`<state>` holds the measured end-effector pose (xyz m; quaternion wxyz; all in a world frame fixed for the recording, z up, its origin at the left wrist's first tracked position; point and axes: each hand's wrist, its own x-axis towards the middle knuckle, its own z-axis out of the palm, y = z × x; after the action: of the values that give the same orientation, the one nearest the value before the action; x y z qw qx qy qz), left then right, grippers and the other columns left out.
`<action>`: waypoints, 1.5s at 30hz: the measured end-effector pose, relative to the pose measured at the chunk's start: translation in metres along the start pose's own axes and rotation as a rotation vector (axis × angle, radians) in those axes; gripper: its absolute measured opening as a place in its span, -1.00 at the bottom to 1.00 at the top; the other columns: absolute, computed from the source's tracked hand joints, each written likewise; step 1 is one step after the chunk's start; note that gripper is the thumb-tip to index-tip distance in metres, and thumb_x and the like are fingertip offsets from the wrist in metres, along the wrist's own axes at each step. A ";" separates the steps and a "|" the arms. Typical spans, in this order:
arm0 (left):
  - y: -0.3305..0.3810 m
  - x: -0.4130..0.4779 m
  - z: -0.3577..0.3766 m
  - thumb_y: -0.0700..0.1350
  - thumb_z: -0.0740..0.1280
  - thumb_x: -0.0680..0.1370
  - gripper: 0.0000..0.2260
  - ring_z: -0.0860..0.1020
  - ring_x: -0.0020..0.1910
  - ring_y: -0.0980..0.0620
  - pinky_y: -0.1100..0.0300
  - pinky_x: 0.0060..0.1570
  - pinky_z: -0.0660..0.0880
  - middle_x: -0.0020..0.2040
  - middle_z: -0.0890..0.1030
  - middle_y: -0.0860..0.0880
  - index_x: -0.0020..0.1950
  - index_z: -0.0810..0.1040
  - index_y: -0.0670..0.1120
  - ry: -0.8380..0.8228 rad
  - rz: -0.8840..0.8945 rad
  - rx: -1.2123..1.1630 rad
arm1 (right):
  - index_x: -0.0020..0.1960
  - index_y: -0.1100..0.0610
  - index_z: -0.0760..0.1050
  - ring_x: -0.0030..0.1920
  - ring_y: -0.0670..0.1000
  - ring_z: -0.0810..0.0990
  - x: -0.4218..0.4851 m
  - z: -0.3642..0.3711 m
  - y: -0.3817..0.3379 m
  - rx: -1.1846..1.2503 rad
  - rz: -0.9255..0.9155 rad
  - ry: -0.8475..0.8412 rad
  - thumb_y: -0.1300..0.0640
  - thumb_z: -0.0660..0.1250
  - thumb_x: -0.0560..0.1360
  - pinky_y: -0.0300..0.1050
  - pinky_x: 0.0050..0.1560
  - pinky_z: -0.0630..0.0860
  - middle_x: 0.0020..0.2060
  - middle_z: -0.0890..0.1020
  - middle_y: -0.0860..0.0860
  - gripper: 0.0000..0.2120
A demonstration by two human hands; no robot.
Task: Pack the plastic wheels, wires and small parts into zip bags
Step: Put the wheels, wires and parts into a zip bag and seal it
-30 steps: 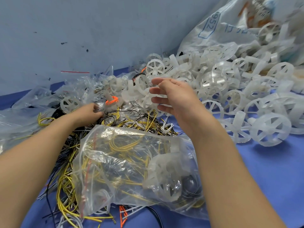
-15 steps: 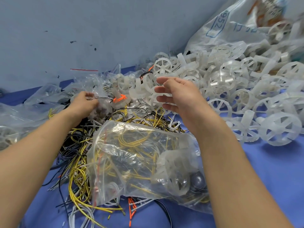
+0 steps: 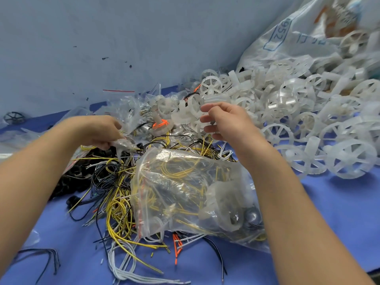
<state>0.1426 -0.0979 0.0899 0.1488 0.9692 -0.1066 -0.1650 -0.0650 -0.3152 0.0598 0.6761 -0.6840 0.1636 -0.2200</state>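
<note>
Table (image 3: 339,219), blue, set against a blue wall (image 3: 102,38). Zip bag (image 3: 181,194), lying at centre between the forearms, holds yellow wire, a white wheel and dark round parts; its red-striped mouth faces left. Loose wires (image 3: 117,208) in yellow, black and white spread beneath and left of it. White wheels (image 3: 308,120) are heaped at right, below a printed sack (image 3: 287,38). Left hand (image 3: 98,130) pinches a crumpled clear bag (image 3: 123,144) with curled fingers above the wires. Right hand (image 3: 226,122) hovers by the wheels, fingers relaxed and apart, holding nothing.
</note>
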 end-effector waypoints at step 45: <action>-0.013 -0.117 0.058 -0.14 0.34 0.59 -0.43 0.59 -0.10 0.20 0.23 0.01 0.44 -0.11 0.63 0.13 0.54 0.19 0.09 0.414 0.587 -0.569 | 0.14 0.02 0.61 -0.11 0.02 0.68 -0.001 0.059 0.010 -0.351 -0.207 0.067 -0.11 0.29 0.58 0.08 0.04 0.60 -0.09 0.71 -0.02 -0.73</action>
<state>0.0163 -0.0702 0.0668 0.4678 0.8311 -0.2951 0.0584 -0.0338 -0.2646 0.0507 0.5146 -0.7967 0.1507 -0.2788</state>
